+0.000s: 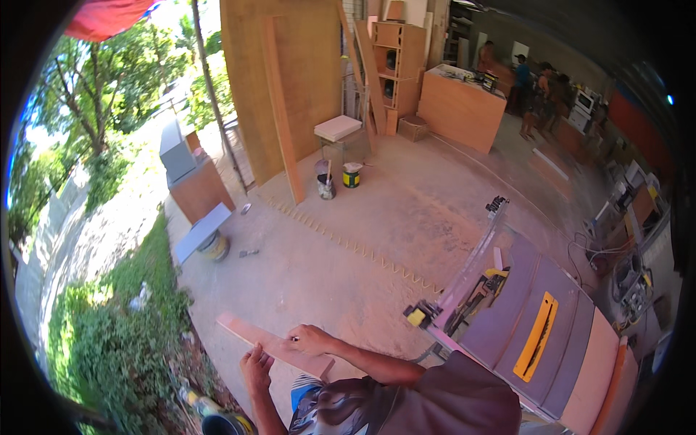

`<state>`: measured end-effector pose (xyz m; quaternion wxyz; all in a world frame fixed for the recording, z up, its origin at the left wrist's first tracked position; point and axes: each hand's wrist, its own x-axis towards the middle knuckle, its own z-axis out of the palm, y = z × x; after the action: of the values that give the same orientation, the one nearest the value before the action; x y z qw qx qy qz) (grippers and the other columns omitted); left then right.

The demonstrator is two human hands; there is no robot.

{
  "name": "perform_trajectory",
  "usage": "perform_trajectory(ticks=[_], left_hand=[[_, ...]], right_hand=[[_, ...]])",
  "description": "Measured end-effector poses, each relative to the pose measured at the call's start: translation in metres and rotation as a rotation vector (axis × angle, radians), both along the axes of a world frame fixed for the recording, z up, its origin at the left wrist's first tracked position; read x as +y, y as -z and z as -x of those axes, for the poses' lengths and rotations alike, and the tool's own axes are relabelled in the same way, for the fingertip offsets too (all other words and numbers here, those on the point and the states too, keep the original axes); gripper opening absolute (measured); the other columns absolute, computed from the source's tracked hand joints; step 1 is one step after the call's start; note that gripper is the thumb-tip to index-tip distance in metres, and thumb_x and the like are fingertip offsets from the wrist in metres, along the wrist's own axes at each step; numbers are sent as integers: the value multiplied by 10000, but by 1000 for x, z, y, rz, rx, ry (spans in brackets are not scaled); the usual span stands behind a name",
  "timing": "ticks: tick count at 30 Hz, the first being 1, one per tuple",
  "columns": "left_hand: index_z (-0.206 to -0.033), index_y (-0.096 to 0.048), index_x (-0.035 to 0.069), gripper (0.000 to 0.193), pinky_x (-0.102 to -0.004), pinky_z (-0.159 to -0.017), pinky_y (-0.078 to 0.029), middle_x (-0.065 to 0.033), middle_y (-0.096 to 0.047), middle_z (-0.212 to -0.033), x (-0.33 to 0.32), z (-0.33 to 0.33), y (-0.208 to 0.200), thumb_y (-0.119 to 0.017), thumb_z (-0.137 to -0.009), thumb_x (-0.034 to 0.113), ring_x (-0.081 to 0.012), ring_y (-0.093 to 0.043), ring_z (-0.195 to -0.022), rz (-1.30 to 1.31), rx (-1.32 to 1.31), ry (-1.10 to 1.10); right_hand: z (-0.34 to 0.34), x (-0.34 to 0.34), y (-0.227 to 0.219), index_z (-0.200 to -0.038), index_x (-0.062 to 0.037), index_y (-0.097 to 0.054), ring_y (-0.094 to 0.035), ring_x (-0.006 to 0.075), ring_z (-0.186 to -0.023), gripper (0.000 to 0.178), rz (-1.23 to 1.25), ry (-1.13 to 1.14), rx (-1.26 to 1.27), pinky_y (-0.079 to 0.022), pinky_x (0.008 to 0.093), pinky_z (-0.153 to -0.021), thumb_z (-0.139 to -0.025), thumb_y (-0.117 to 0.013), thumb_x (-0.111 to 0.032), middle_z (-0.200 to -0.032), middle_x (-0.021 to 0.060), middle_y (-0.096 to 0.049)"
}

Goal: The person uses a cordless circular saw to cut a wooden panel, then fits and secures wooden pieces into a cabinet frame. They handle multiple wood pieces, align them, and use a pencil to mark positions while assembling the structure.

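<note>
I hold a long, pale reddish wooden plank slanted across the concrete floor in front of me. My left hand grips its near edge from below, around the middle of the plank. My right hand lies on top of the plank with its fingers curled over the face; something small may sit at its fingertips, but it is too small to tell. The plank's right end points toward my chest. A table saw with a yellow insert stands just to my right.
Large plywood sheets lean upright at the back, with a white stool and two paint cans in front of them. A wooden cabinet stands by the grass. Several people stand by a workbench at the far right.
</note>
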<state>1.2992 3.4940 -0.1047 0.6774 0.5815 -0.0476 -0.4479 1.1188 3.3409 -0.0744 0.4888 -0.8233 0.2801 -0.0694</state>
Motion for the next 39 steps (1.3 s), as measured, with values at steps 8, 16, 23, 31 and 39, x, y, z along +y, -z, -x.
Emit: perform_trajectory(ticks=[8,16,23,31,39], left_hand=[[-1086,-644,-59,476,-289,-544,-596,-99,-686,-816,-369,-7,-41,-721,-1029,406,-151,-668,-646,-183,-334,621],[-1025,-652,-59,487,-332,-591,-638,-137,-709,-844,-661,115,10,-628,-1071,425,-196,-705,-672,-207,-335,1085],[-1203,-644,-56,527,-339,-774,-638,-151,-744,-1033,-846,223,-36,-732,-1021,431,-225,-761,-896,-225,-189,1381],[-1285,-587,-39,573,-340,-834,-625,-151,-741,-1100,-1043,342,-31,-736,-1017,445,-240,-766,-987,-249,10,1730],[-1192,-665,-22,510,-332,-757,-634,-119,-739,-1005,-1336,550,-31,-752,-999,442,-210,-754,-856,-317,-40,2070]], right_hand=[[47,-244,-19,-1095,-31,-780,-744,359,-831,618,-130,661,-58,-566,434,-777,-943,-713,-627,-917,187,-770],[137,-479,36,-1172,-44,-731,-728,389,-1041,695,-14,1060,33,-570,457,-909,-883,-747,-675,-1090,205,-758],[252,-658,25,-1101,-31,-782,-771,360,-951,658,-20,1281,68,-609,450,-836,-819,-822,-624,-995,196,-787],[366,-850,36,-1048,22,-776,-643,124,-645,545,-149,1777,-192,-522,317,-588,-808,-928,-443,-711,85,-708],[572,-1096,56,-1027,49,-766,-688,186,-683,621,-124,2114,-101,-547,371,-616,-797,-917,-508,-770,148,-740]])
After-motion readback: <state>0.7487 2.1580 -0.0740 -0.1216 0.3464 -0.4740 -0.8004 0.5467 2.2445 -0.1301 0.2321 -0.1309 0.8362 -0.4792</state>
